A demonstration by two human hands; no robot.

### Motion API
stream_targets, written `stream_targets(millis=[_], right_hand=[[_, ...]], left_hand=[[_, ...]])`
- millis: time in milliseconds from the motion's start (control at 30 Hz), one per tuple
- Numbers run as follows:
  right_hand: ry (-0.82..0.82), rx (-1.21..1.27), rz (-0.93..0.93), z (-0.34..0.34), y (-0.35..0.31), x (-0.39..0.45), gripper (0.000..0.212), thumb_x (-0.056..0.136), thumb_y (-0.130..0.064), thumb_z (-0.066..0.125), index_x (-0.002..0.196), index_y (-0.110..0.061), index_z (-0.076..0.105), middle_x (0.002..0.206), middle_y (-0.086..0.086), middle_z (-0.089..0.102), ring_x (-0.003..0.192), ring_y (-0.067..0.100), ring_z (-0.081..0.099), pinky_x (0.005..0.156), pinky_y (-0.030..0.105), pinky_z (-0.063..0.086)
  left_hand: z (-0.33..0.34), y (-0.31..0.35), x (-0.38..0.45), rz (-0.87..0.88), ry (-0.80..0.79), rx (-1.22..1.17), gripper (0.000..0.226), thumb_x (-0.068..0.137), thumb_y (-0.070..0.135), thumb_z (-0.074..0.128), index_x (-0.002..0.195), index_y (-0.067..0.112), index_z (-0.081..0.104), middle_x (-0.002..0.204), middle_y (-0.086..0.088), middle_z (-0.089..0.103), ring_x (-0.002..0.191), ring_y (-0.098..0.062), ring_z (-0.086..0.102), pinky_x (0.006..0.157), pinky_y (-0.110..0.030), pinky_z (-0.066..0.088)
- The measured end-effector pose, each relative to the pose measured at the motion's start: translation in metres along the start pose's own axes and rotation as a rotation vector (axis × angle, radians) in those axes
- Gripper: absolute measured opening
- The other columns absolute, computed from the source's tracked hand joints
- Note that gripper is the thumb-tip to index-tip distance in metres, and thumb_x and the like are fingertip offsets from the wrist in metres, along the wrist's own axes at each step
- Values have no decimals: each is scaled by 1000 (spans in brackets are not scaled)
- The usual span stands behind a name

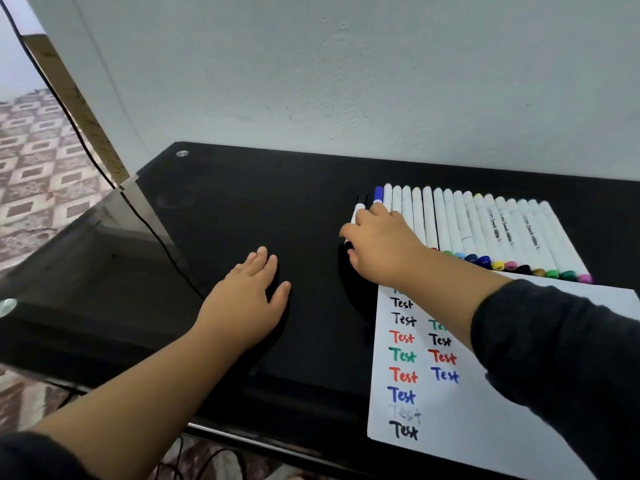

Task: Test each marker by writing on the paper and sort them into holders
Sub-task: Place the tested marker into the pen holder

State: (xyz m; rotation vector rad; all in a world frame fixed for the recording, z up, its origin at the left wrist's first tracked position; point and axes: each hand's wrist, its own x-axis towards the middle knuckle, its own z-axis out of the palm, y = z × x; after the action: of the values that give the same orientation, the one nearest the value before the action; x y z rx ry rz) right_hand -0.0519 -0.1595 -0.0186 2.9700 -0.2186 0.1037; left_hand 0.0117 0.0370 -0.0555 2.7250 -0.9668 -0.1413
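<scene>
White markers (460, 223) lie in a row just right of my right hand (381, 244), whose fingers curl round the leftmost marker (357, 212). My left hand (249, 292) rests flat, fingers straight, on the black table (242, 202); the paper (433, 393) lies under my right forearm.

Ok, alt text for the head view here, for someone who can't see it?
A person's right hand grips a white marker at the left end of a row of markers on a black table. The left hand rests flat on the table, beside a paper covered with coloured "Test" words.
</scene>
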Motion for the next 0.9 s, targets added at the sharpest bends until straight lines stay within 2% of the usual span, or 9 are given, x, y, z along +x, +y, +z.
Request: stream_targets(millis=[133, 300, 367, 433, 500, 567, 633, 767, 900], right_hand=[[-40, 38, -76, -7, -10, -3, 39, 94, -23, 47, 133, -20, 45, 128, 5, 46, 120, 24, 37, 98, 38, 35], [-109, -154, -224, -19, -17, -7, 45, 93, -16, 53, 136, -19, 41, 129, 6, 45, 121, 24, 37, 94, 35, 36], [-69, -183, -273, -22, -18, -9, 44, 92, -16, 55, 134, -17, 42, 126, 5, 48, 119, 23, 40, 91, 33, 37], [55, -159, -311, -22, -20, -14, 41, 87, -18, 64, 124, -16, 49, 115, 4, 56, 108, 21, 48, 82, 30, 40], [233, -52, -292, -24, -19, -23, 41, 63, -18, 85, 97, -13, 62, 82, 2, 64, 76, 19, 57, 60, 28, 43], [395, 105, -252, -26, -18, -38, 37, 54, -14, 89, 80, -11, 63, 64, 2, 60, 58, 18, 53, 49, 26, 39], [466, 209, -225, -31, -18, -57, 27, 62, -10, 83, 80, -8, 62, 63, 3, 59, 57, 18, 51, 49, 27, 38], [388, 478, -24, -50, -22, -97, 11, 85, -19, 64, 94, -17, 57, 78, -4, 52, 68, 8, 43, 57, 18, 36], [359, 854, 185, -58, -27, -127, 14, 88, -21, 59, 94, -28, 49, 86, -8, 55, 78, 7, 52, 66, 19, 44]], left_hand=[[-1, 1, 0, 4, -6, -3, 58, 99, 41, 31, 150, 18, 18, 158, 2, 6, 144, -10, 4, 115, -25, 7], [1, 0, 0, -6, -13, -8, 58, 99, 42, 31, 150, 18, 17, 158, 2, 5, 145, -11, 4, 115, -26, 8], [1, -1, 0, -13, -24, -9, 58, 99, 42, 31, 150, 18, 17, 158, 2, 5, 145, -12, 4, 116, -28, 9], [1, 0, -1, -16, -34, -7, 58, 99, 42, 31, 150, 18, 18, 158, 2, 6, 145, -13, 4, 117, -31, 11], [-1, 1, -2, -15, -31, -10, 57, 99, 41, 32, 150, 17, 19, 158, 2, 8, 145, -14, 7, 116, -31, 13], [-5, 3, -6, -4, -23, 3, 56, 100, 40, 32, 149, 17, 20, 157, 2, 11, 144, -13, 10, 115, -30, 13], [-10, 7, -10, 25, -18, 37, 56, 100, 40, 32, 149, 17, 19, 157, 3, 12, 144, -12, 11, 115, -28, 12], [-18, 21, -24, 73, -9, -18, 59, 99, 41, 36, 150, 21, 16, 157, 8, 9, 144, -9, 7, 114, -27, 13], [-23, 52, -47, 110, 25, -137, 65, 94, 45, 46, 149, 28, 15, 156, 11, 15, 143, -10, 15, 112, -29, 21]])
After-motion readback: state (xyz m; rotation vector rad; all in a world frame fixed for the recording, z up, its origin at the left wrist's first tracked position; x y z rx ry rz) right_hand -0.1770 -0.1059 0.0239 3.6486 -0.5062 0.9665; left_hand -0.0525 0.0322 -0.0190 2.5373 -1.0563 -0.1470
